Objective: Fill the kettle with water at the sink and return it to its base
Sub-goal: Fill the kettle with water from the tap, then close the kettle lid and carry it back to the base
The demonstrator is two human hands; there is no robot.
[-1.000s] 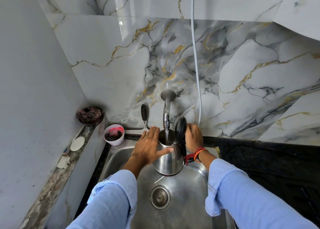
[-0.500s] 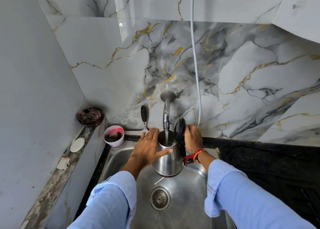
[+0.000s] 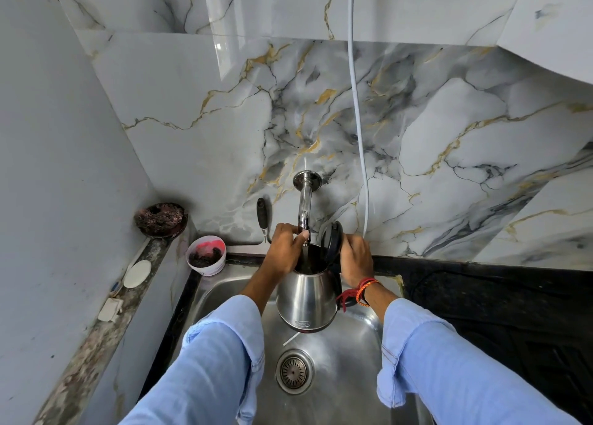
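A steel kettle [image 3: 308, 299] hangs above the steel sink [image 3: 346, 344], its black lid [image 3: 332, 240] flipped open, mouth right under the wall tap [image 3: 304, 206]. My right hand [image 3: 354, 257] grips the kettle's handle on the right side; the handle itself is mostly hidden. My left hand [image 3: 287, 248] is closed around the tap's lower end, just over the kettle's mouth. I cannot tell whether water is running. The kettle's base is not in view.
The drain [image 3: 293, 372] lies in front of the kettle. A white cup [image 3: 206, 259] and a dark scrubber bowl [image 3: 160, 219] sit on the left ledge. A black-handled tool [image 3: 262, 214] leans on the wall. Black counter [image 3: 481, 293] runs right; a white cable [image 3: 357, 119] hangs down.
My left hand has left the kettle's side and moved up to close around the tap's end. The kettle stays under the tap in my right hand.
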